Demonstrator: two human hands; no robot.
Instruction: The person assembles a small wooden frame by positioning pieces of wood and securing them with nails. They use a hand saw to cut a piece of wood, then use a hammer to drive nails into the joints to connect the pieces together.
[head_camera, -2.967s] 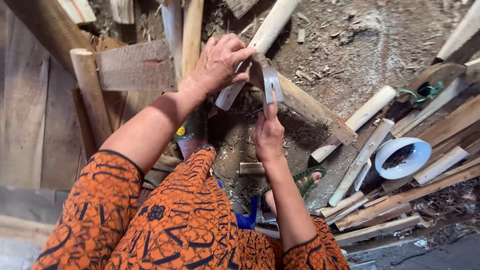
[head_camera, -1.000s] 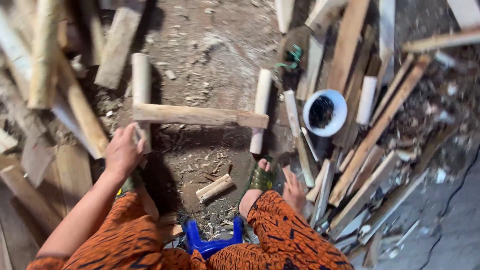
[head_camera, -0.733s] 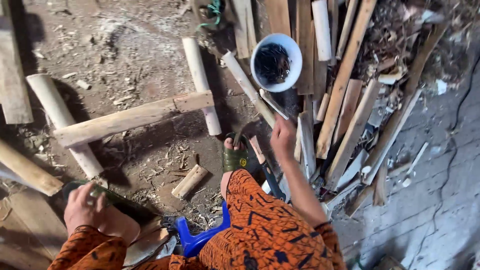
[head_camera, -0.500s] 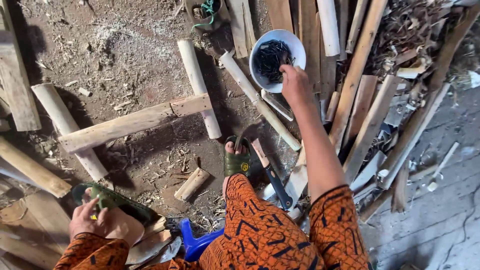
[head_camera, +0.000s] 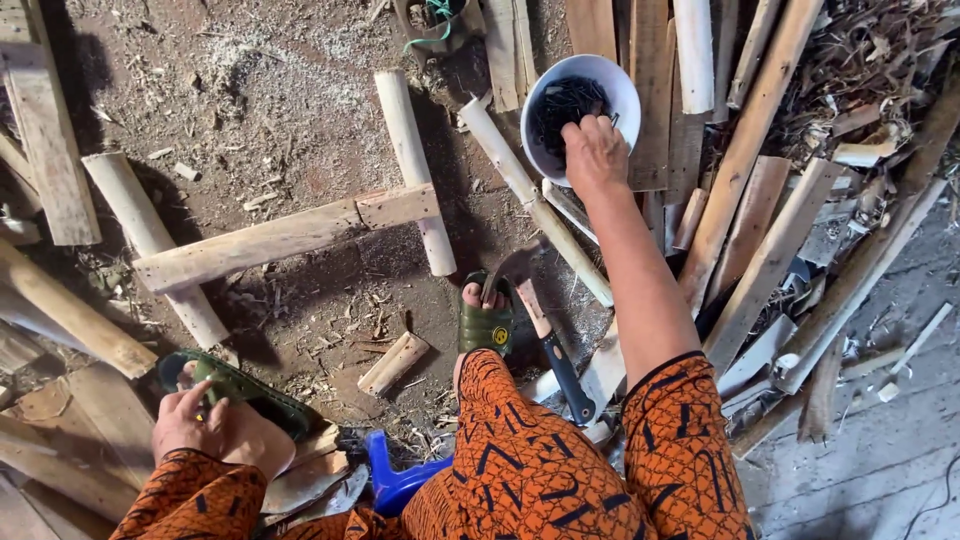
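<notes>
My right hand (head_camera: 595, 150) reaches into a white bowl (head_camera: 625, 85) of dark nails (head_camera: 555, 105), fingers curled down among them; whether it grips any is hidden. My left hand (head_camera: 185, 425) rests at the lower left on my left foot and its green sandal (head_camera: 250, 390), fingers spread. A hammer (head_camera: 555, 355) with a dark handle lies on the ground beside my right foot in a green sandal (head_camera: 487, 325). Ahead on the dirt lies a flat wooden crossbar (head_camera: 270, 240) across two round posts (head_camera: 410, 150) (head_camera: 150, 240).
I sit on a blue stool (head_camera: 395, 480). Wooden slats and offcuts (head_camera: 750, 200) are piled at the right around the bowl. More planks (head_camera: 45, 150) lie at the left. A short wood block (head_camera: 393, 362) sits near my feet. Sawdust covers the dirt.
The view swung from the work held in both hands down to the ground. My right hand travelled from beside my right foot up into the bowl. My left hand dropped to my left foot.
</notes>
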